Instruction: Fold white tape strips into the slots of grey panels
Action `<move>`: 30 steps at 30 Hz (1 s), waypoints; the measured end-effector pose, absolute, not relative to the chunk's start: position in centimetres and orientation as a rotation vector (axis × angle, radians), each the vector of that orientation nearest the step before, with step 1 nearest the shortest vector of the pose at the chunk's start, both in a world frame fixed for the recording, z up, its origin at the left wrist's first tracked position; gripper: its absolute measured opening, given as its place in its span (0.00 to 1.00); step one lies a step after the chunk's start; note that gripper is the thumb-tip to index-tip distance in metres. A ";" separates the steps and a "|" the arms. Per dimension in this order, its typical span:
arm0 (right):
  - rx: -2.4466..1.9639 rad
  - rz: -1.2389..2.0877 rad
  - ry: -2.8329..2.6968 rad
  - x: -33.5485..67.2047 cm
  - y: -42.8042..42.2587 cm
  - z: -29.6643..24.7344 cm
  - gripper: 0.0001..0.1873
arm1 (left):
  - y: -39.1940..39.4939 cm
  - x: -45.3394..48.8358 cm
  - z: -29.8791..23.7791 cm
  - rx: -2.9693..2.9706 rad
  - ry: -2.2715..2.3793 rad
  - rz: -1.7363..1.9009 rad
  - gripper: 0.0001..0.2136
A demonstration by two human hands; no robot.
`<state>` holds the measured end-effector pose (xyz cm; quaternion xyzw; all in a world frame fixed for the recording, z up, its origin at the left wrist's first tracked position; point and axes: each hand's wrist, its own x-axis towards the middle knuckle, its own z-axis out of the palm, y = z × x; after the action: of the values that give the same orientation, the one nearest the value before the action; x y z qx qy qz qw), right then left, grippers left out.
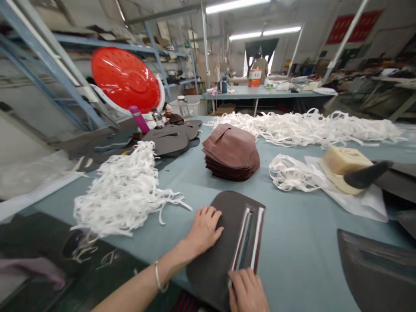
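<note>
A dark brown leather piece (227, 216) with a slit edged by white strips (248, 236) lies on the blue-grey table (299, 242) in front of me. My left hand (203, 229) rests flat on its left side, fingers stretched out. My right hand (247, 292) is at the near end of the slit, fingers curled and pinching a white strip there. A stack of reddish-brown leather pieces (231, 151) sits just beyond.
Heaps of white strips lie at the left (121, 190), centre right (289, 173) and far back (308, 125). A tan block with a dark brush (347, 169) sits at the right. Dark leather pieces (377, 268) lie near right. A red basin (125, 80) leans at the back left. A person (259, 65) stands far behind.
</note>
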<state>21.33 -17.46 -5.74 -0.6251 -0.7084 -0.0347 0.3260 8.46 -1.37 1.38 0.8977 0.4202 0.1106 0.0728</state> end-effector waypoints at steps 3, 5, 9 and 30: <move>-1.421 0.016 -1.944 20.5 -15.9 -5.8 0.13 | -0.9 10.3 1.4 2.653 1.091 0.392 0.13; -1.380 0.081 -1.990 20.9 -14.8 -5.1 0.13 | -0.6 10.5 1.1 2.611 0.833 0.449 0.14; -1.369 0.195 -1.980 21.2 -11.7 -2.5 0.10 | 0.7 7.2 0.3 2.498 0.993 0.754 0.15; -1.783 0.575 -1.982 18.9 -2.3 1.1 0.03 | 5.2 -3.7 -4.6 2.453 1.970 0.693 0.13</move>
<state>18.86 -2.26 1.11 -0.6399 -0.7111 0.2064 0.2057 -3.66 5.25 -4.59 0.7608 0.6110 0.2149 -0.0403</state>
